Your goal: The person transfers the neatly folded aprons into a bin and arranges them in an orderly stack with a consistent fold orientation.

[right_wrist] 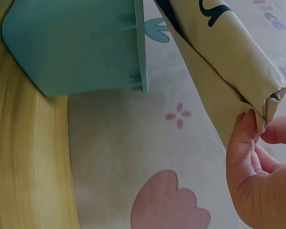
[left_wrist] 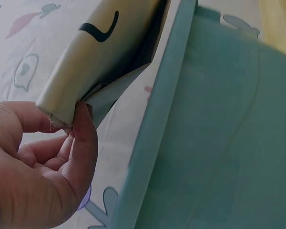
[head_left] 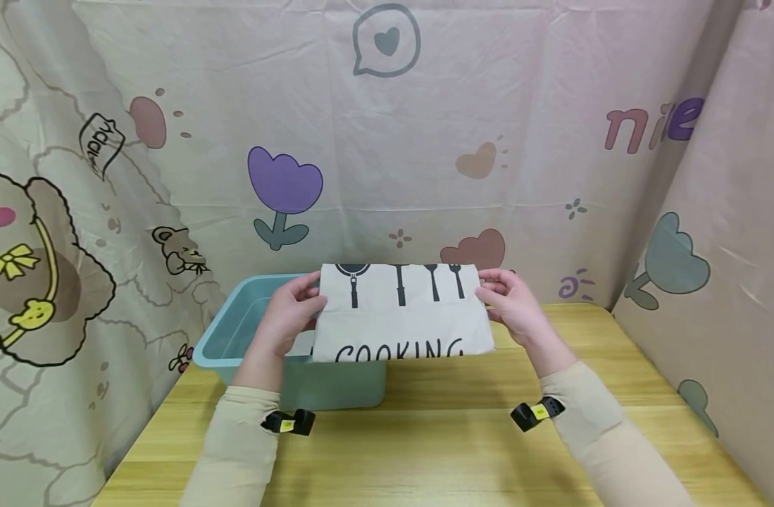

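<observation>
A folded white cloth (head_left: 399, 320), printed with dark kitchen utensils and the word COOKING, is held up in the head view, above and partly in front of a teal plastic tub (head_left: 336, 389). My left hand (head_left: 288, 313) pinches its left edge between thumb and fingers. At the opposite edge, my right hand (head_left: 516, 306) holds it the same way. Both wrist views show the cloth (left_wrist: 93, 62) in folded layers, with the left hand (left_wrist: 43, 176) and the right hand (right_wrist: 264, 174) gripping the layered corners. The cloth hides part of the tub.
The tub stands on a wooden table (head_left: 418, 451), left of centre. A printed curtain (head_left: 393, 141) hangs behind the table and along both sides. Inside the tub, a white patch shows beside the left hand; its kind is unclear.
</observation>
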Available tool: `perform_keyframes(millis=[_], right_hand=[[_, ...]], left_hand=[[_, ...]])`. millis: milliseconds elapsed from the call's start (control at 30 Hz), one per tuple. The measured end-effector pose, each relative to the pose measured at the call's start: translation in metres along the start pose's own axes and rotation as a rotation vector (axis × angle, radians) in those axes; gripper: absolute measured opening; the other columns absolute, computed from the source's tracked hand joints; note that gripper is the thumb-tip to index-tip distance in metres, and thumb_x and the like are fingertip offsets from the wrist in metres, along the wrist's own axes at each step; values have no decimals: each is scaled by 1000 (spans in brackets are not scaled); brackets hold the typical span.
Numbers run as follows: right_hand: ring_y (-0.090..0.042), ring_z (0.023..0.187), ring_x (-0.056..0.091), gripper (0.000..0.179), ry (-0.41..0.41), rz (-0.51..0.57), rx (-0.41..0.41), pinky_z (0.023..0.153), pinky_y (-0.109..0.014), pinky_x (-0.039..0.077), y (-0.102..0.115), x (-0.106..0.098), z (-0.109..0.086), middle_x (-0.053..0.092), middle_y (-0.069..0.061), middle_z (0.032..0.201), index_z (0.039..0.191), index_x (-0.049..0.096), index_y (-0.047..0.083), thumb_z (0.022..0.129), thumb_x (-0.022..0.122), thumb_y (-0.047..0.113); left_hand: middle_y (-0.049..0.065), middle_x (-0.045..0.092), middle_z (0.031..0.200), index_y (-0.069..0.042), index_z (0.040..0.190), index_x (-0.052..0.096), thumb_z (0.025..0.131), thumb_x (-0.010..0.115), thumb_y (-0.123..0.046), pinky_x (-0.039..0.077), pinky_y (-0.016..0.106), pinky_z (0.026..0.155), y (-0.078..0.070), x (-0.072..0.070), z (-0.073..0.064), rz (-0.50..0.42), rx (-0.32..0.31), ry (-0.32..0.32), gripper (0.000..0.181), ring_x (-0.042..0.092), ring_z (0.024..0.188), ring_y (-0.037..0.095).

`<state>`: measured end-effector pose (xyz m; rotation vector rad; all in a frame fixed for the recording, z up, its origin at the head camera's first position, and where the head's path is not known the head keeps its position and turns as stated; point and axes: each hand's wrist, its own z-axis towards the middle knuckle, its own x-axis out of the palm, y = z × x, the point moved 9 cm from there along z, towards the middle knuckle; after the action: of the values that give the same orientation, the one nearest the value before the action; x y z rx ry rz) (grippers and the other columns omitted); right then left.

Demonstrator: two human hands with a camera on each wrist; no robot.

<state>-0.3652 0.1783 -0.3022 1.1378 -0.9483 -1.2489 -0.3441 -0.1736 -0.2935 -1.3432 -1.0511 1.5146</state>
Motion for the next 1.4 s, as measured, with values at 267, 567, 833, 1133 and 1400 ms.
perform_keyframes(millis=[267, 567, 833, 1133, 1400], right_hand=[[-6, 75, 58, 39, -21, 7, 16, 62, -21, 53, 0, 21, 9, 58, -4, 97, 132, 43, -12, 96, 55, 0], [-7, 74, 55, 37, -46, 15, 21, 59, -21, 51, 0, 43, 19, 55, -4, 94, 130, 47, -10, 94, 56, -2], [-9, 74, 53, 37, -53, 15, 23, 58, -21, 50, 2, 63, 24, 54, -6, 94, 129, 49, -8, 93, 56, -3], [-12, 75, 53, 34, -40, 20, 9, 58, -24, 51, 0, 85, 34, 55, -8, 93, 127, 49, -8, 93, 55, -5], [-14, 75, 55, 33, -31, 26, 0, 58, -24, 53, -3, 103, 40, 58, -12, 94, 127, 49, -8, 94, 54, -6]], left_hand=[[18, 54, 121, -7, 151, 41, 96, 55, -6, 54, 28, 67, -1, -21, 3, 104, 34, -49, 56, 55, 95, 24], [18, 52, 123, -7, 151, 41, 97, 54, -6, 50, 27, 64, 0, -44, 4, 185, 25, -103, 56, 51, 98, 27], [17, 51, 113, -1, 148, 43, 95, 54, -2, 49, 23, 59, 2, -61, 8, 216, 30, -139, 54, 50, 93, 26], [17, 52, 113, 1, 146, 45, 94, 55, 0, 45, 20, 62, 9, -79, 14, 266, 24, -184, 53, 49, 98, 27], [17, 54, 109, 3, 144, 47, 91, 56, 2, 44, 25, 68, 12, -93, 15, 325, 23, -218, 53, 49, 98, 28]])
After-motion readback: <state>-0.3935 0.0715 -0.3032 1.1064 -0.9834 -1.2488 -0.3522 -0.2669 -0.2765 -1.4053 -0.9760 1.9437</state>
